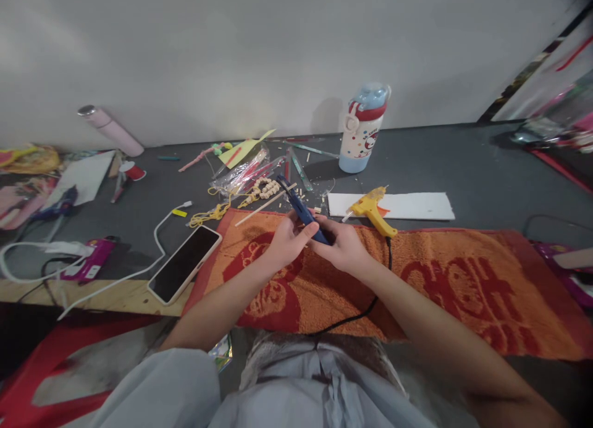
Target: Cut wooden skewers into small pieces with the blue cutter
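Note:
Over the orange towel [352,273], my left hand [291,238] and my right hand [343,246] are both closed around a long dark blue hand tool [301,210], which looks like cutting pliers. Its far end points up and left, with a short pale stick [291,188] crossing near it. A longer thin wooden stick [259,208] lies just left of the tool. Small pale cut pieces [317,210] are scattered beyond my fingers. To the right, a yellow glue gun [373,210] rests across a white foam strip [417,206] and the towel's edge.
A cartoon bottle [364,131] stands by the wall. Plastic packets [243,176], yellow cord [210,214] and a pale beaded piece [264,189] lie at centre-left. A phone [185,264], white cable [160,243], purple power strip [95,258] and pink flask [113,131] are left.

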The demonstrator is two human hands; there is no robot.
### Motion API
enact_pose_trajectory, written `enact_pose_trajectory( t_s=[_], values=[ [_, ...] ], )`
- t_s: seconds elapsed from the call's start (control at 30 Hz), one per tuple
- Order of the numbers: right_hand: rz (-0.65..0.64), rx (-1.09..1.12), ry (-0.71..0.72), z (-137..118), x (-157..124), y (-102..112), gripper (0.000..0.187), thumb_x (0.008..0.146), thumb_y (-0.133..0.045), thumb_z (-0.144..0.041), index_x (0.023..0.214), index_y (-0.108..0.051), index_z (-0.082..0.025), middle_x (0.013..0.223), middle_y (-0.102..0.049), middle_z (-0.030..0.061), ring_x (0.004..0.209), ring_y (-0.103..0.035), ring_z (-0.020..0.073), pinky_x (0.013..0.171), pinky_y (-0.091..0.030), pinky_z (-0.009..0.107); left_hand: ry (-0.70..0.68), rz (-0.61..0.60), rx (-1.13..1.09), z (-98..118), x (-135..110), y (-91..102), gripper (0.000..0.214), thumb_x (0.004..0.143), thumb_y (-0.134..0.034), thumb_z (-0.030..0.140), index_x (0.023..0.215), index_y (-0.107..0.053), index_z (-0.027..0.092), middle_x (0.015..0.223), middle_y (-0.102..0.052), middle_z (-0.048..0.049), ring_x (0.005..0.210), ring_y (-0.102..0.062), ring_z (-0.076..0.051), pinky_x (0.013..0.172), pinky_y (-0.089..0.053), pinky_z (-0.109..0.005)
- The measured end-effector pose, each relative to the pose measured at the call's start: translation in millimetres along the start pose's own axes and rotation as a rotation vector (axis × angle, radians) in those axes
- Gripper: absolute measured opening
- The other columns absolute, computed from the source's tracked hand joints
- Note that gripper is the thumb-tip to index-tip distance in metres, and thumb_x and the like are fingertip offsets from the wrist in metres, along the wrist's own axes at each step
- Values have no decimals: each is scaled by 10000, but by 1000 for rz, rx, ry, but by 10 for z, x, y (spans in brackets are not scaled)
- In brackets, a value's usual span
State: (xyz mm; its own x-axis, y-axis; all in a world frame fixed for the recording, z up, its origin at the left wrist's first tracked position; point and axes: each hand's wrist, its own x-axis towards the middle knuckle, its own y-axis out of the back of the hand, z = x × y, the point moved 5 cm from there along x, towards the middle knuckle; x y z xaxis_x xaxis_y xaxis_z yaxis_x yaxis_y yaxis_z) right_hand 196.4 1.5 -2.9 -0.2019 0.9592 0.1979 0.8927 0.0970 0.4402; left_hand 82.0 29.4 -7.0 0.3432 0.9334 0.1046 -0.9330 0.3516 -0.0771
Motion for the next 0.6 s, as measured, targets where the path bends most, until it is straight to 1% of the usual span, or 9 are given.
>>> enact_pose_trajectory(
  t_s=[0.13,0.33,0.47,0.53,0.6],
  values=[
    [-3,-11,3,-14,-2,12,328,770,-562,-329,1027,-646,-143,930,-698,48,787,-655,212,708,-492,296,6,15,-2,-14,-4,0,509,684,-690,558,987,-538,179,1036,-664,-94,988,-633,-220,901,-476,-358],
    [-12,-11,-28,21,11,-15,350,776,-565,-345,1045,-637,-134,918,-697,53,787,-659,221,702,-494,308,25,11,12,-34,23,30,540,662,-699,573,986,-543,171,981,-667,-81,956,-632,-211,879,-478,-347],
    [-41,34,-65,36,19,-34,388,773,-575,-328,1112,-603,-143,992,-700,63,855,-660,224,762,-498,324,57,37,67,-47,33,67,522,674,-690,572,972,-553,166,985,-660,-81,937,-628,-209,859,-481,-342],
    [-39,44,-70,24,19,-19,393,765,-584,-323,1117,-598,-149,1024,-697,65,892,-658,226,794,-493,326,47,24,56,-39,30,54,524,680,-680,580,977,-543,172,970,-670,-81,946,-633,-217,866,-481,-350],
    [-31,35,-67,2,19,4,388,761,-584,-321,1108,-601,-148,1023,-696,68,891,-657,226,790,-490,321,24,10,25,-24,22,30,521,686,-677,578,985,-523,181,962,-680,-82,962,-639,-222,884,-478,-362]
  ],
)
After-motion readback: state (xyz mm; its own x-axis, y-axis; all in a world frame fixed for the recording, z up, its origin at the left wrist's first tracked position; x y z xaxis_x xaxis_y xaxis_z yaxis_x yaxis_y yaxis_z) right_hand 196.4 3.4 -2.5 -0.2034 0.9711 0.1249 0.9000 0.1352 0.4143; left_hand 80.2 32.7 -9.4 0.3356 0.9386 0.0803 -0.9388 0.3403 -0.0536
